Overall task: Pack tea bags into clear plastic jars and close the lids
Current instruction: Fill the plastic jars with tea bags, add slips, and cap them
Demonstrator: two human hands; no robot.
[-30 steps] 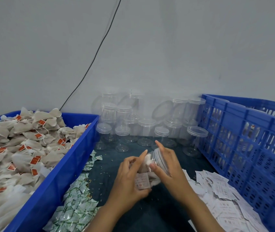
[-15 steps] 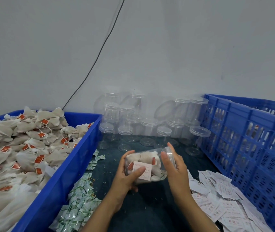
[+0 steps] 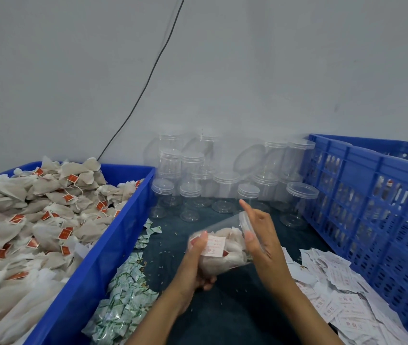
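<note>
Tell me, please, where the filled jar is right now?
In the head view, the filled jar lies tilted, centre frame, held between the left hand and right hand, above the dark mat.

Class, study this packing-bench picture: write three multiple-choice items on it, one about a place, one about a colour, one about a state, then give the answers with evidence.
1. Where do the loose tea bags lie?
A. in the solid bin on the left
B. on the dark cloth
C. among the empty jars

2. What colour is the slotted crate on the right?
A. green
B. blue
C. grey

3. How is the filled jar held?
A. standing upright on the cloth
B. tipped on its side between both hands
C. resting inside the crate

Answers: 1 A, the bags heap in the left bin. 2 B, its walls are blue. 3 B, the left hand grips its body while the right hand is at the lid.
</note>
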